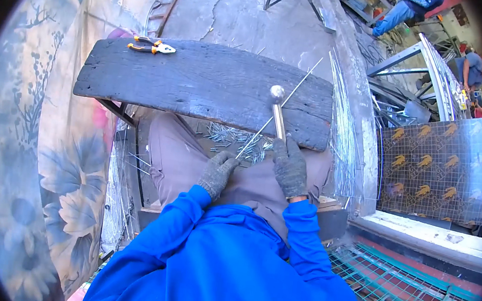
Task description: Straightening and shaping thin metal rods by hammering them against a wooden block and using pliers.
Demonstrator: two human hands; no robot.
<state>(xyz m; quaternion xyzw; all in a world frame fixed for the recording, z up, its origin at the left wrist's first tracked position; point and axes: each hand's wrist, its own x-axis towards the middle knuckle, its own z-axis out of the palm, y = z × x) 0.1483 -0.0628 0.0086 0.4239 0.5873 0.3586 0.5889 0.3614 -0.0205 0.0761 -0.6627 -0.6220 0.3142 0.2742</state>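
The thin straight steel wire (274, 116) lies slantwise over the near edge of the dark weathered wooden plank (201, 81) that serves me as table, its lower end in my left hand (217, 172) and its far end pointing away beyond the plank. My left grip, in a grey knitted glove, is closed with the fingertips pinching the wire end above my lap. My right hand (290, 167), also gloved, has its grip fully closed around the handle of the metal hammer with a round shiny head (277, 104); the head stands above the plank, just beside the wire.

Under the plank edge, on my grey trousers, is a heap of short cut wire pieces (236, 138). Further away, on the far left corner of the plank, rest the pliers with orange handles (151, 46). To the right stands a bundle of long thin wires (342, 137), and behind it a panel of wire mesh (442, 166).

I judge that the wire may roll or spring when the hammer comes down, because I hold it only at one end. The head could then slide off and strike near my left fingers, and the loose pieces on my lap could fall.
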